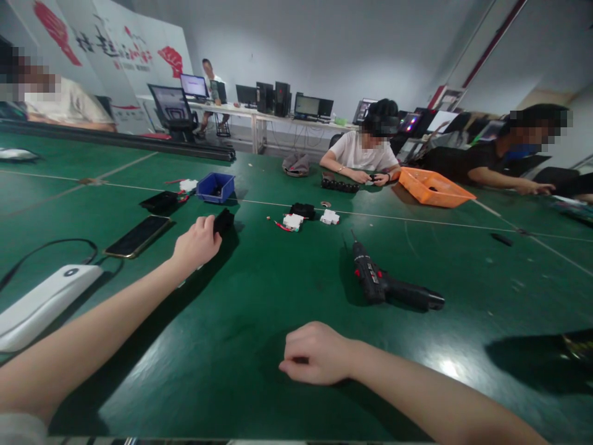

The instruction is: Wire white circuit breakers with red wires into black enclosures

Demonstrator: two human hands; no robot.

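My left hand [197, 246] reaches over the left half of the green table. Its fingers are closed around a small black plastic part [224, 222]; the palm hides much of the grip. A blue bin [216, 188] stands just beyond it. Near my body, my right hand [317, 353] rests on the table in a loose fist, with nothing visible in it. A black cordless drill [373, 281] lies on its side beyond the right hand, its bit pointing away. White connectors [293, 222] with red wires sit by another black part [303, 211] at mid-table.
A phone [139, 236] and a white power bank [46, 303] with a cable lie at left. An open black case [160, 201] sits beside the blue bin. Across the table, a co-worker [364, 148] handles small parts next to an orange basket [433, 186].
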